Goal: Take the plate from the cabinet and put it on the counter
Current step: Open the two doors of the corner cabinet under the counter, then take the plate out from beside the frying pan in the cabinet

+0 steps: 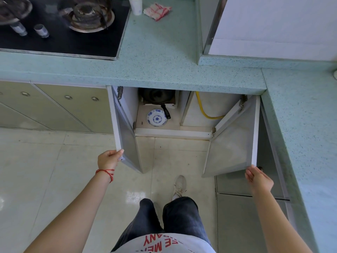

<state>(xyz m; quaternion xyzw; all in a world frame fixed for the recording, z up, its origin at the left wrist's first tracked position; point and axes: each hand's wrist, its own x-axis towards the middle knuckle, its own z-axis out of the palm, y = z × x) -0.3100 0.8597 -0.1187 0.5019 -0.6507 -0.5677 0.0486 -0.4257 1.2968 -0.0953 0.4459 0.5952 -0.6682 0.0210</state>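
The cabinet floor (142, 115) carries a blue-and-white plate (156, 118) lying flat near its front edge; just behind stands a dark pan (155, 96) (its black handle reaches over the plate's right rim); the speckled green counter (164, 52) above holds a black gas hob (60, 33), a white cup (135, 5) and a red-striped cloth (157, 11).

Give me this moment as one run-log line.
stage: cabinet opened | left hand: gripping left door edge | right hand: at right door edge | plate: on cabinet floor, untouched
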